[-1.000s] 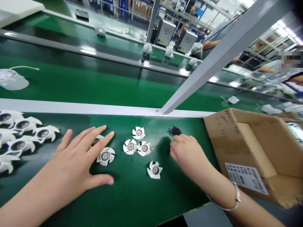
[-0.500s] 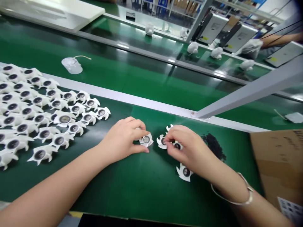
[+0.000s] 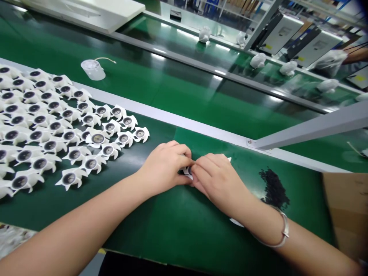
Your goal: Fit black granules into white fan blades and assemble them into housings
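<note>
My left hand (image 3: 168,166) curls its fingers and thumb around a small white fan blade (image 3: 188,172) on the green tabletop. Only part of this fan blade shows between my hands. From the right, my right hand (image 3: 215,176) meets it with fingers pinched together at the hub; what they pinch is hidden. Behind and under my right hand, tips of other white blades stick out, one near the wrist (image 3: 237,222). A heap of small black pieces (image 3: 274,188) lies to the right of my right hand.
Rows of white fan blades (image 3: 69,179) with dark hubs cover the left of the table. A cardboard box (image 3: 345,207) stands at the right. Beyond the pale rail (image 3: 172,119), a white cylindrical part (image 3: 93,69) with a wire lies on a green belt. A grey post (image 3: 310,126) slants across.
My right hand has moved left from the loose fan blades to the one in my left hand, and the two hands now meet. The camera view has shifted somewhat.
</note>
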